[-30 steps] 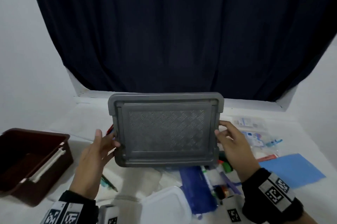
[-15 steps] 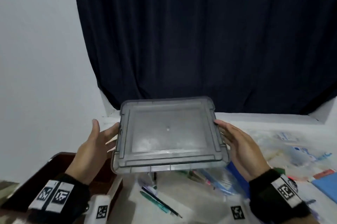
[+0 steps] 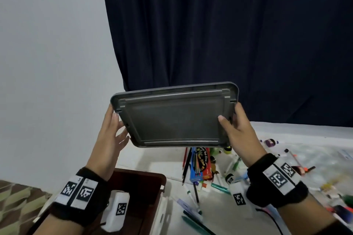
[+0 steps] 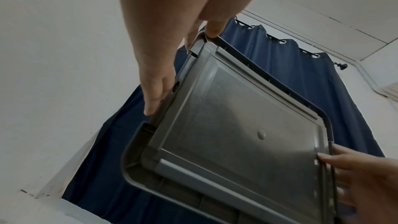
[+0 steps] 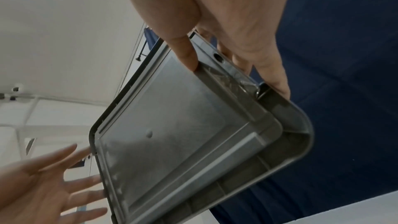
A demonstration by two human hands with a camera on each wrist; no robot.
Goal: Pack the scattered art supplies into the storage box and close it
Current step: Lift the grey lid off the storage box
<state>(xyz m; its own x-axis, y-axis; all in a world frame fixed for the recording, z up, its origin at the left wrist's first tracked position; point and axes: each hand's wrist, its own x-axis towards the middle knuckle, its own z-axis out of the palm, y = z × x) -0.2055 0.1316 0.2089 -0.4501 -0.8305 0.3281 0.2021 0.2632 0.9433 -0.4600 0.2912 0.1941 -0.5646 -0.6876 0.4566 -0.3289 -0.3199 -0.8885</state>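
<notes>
Right hand [image 3: 239, 133] has thumb and fingers clamped on the gray lid's [image 3: 174, 120] right edge. Left hand [image 3: 108, 139] fingers are straight, touching its left edge. Lid's up in the air, tilted, above the brown box [image 3: 145, 183] and scattered pens [image 3: 193, 213].

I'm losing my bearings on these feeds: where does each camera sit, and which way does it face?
Head: on the head, facing forward and down at the lid, both hands, wristbands and the littered table.
Left wrist: on the left wrist, looking up along the left hand at the lid's underside, curtain and ceiling.
Right wrist: on the right wrist, looking up along the right hand at the underside.
Shared: all three show the lid and both hands.
</notes>
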